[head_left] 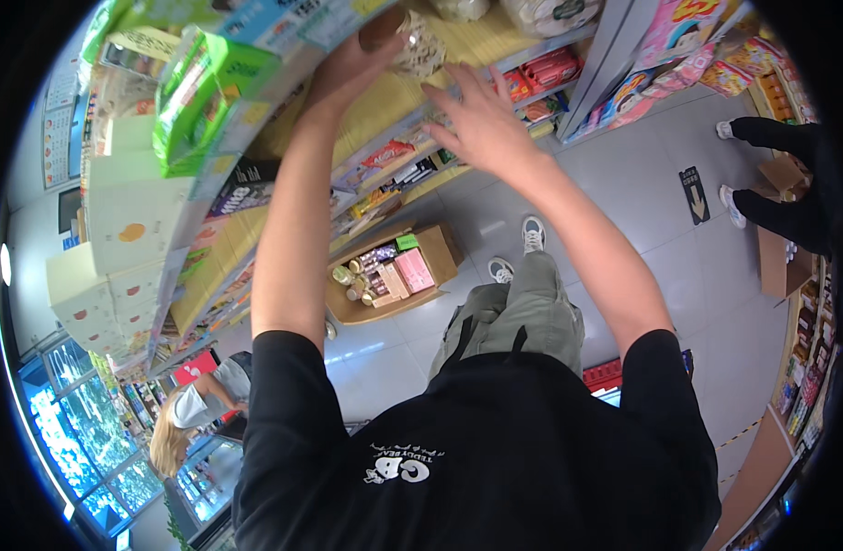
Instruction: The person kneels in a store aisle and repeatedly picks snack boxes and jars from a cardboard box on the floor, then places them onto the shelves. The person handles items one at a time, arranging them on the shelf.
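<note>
Head view, and both bare arms are stretched up to the yellow shelf (481, 39)! Left hand (364, 62) is at the speckled package (423, 50) over that shelf, fingers against its side; how tightly they close on it, nobody can tell from here, nor whether the package rests on the board or is lifted. Right hand (481, 121), out at the shelf's front edge: wide open, fingers spread, nothing visible in its grasp, fingertips just beside the package. Round wrapped packages (552, 11) sit on the shelf's right part, red packs (542, 72) just below it. Look left of the shelf: bright green packaging (199, 101) and pale boxes (135, 234). On the floor below the shelf, an open carton (440, 257) holds jars and pink boxes (412, 271). Well right of the shelf, another person's black-trousered legs (784, 220).
</note>
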`<state>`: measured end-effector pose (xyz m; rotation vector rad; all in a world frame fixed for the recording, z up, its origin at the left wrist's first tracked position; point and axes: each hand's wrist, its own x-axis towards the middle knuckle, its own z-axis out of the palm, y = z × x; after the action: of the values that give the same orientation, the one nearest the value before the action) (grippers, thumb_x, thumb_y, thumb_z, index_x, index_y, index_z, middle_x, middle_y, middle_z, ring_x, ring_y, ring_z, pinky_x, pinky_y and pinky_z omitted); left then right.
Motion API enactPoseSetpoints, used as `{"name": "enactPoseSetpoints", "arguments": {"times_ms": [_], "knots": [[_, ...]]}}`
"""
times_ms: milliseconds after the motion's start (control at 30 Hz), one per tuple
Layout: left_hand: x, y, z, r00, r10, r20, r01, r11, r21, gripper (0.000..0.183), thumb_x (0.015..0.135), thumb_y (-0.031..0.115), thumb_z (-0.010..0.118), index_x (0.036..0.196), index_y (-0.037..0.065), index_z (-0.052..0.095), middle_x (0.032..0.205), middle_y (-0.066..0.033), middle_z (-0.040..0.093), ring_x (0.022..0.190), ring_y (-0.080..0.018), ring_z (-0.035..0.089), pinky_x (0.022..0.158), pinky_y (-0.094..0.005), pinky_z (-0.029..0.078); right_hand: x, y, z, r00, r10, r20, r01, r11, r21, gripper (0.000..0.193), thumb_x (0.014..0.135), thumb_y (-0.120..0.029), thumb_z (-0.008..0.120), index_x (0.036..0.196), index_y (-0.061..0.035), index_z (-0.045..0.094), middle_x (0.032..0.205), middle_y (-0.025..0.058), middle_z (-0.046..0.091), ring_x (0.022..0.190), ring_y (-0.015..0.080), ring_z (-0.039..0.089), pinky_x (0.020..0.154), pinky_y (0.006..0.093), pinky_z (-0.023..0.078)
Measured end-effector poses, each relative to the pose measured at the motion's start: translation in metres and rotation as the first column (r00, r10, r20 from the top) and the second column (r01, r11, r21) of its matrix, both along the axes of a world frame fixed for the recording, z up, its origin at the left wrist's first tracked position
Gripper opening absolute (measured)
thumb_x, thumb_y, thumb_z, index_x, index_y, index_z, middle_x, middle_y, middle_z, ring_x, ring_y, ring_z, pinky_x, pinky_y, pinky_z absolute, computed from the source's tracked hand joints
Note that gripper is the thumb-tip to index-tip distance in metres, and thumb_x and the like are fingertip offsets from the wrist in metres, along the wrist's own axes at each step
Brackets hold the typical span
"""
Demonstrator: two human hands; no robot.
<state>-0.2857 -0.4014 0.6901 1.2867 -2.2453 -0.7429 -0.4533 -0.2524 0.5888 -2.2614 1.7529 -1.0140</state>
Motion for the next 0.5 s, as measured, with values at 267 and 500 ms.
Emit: {"name": "enactPoseSetpoints", "arguments": {"times_ms": [267, 500], "knots": [[-0.013, 0.0, 0.002, 0.977, 0.104, 0.189, -0.059, 0.972, -0.229, 0.07, 0.091, 0.039, 0.082, 0.147, 0.006, 0.057, 0.142, -0.0182, 0.065, 0.132, -0.032, 0.062, 0.109, -0.0422, 0.049, 0.013, -0.02, -0.004, 0.996, -0.079, 0.041, 0.083, 0.992, -0.095, 0.056, 0.096, -0.037, 0.073, 0.144, -0.0106, 0.062, 0.147, 0.0269, 0.054, 0.134, 0.0428, 0.057, 0.121, 0.0566, 0.038], [-0.012, -0.007, -0.033, 0.979, 0.139, -0.146, -0.174, 0.951, -0.257, 0.075, 0.087, 0.027, 0.089, 0.147, 0.001, 0.052, 0.139, -0.016, 0.065, 0.129, -0.0257, 0.063, 0.108, -0.0374, 0.05, 0.019, -0.022, 0.012, 0.994, -0.095, 0.06, 0.093, 0.995, 0.034, 0.06, 0.093, -0.034, 0.075, 0.145, -0.0097, 0.061, 0.142, 0.0323, 0.054, 0.126, 0.049, 0.06, 0.118, 0.0532, 0.043]]}}
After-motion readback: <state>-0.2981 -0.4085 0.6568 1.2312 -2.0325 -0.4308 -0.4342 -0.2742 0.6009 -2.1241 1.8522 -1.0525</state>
